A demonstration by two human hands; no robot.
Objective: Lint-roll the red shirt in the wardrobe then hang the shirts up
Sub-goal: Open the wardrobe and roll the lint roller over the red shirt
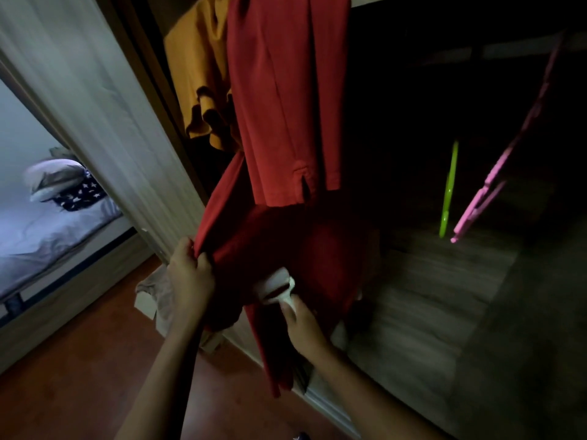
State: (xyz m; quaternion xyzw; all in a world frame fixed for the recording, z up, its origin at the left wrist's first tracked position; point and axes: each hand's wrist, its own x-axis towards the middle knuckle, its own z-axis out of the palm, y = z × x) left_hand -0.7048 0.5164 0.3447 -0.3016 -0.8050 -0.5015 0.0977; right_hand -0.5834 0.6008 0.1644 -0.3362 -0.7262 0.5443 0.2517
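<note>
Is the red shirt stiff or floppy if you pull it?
Probably floppy: the red shirt hangs in soft folds and bunches where the left hand pinches it. It probably gives under the lint roller in the right hand.

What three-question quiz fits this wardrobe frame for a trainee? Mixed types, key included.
1. True or false: the left hand pinches the red shirt.
2. The right hand holds: A a brush, B a lint roller, C an iron.
3. Fill in: beside the green hanger hangs a ____ hanger.
Key: 1 true; 2 B; 3 pink, the pink hanger.
</note>
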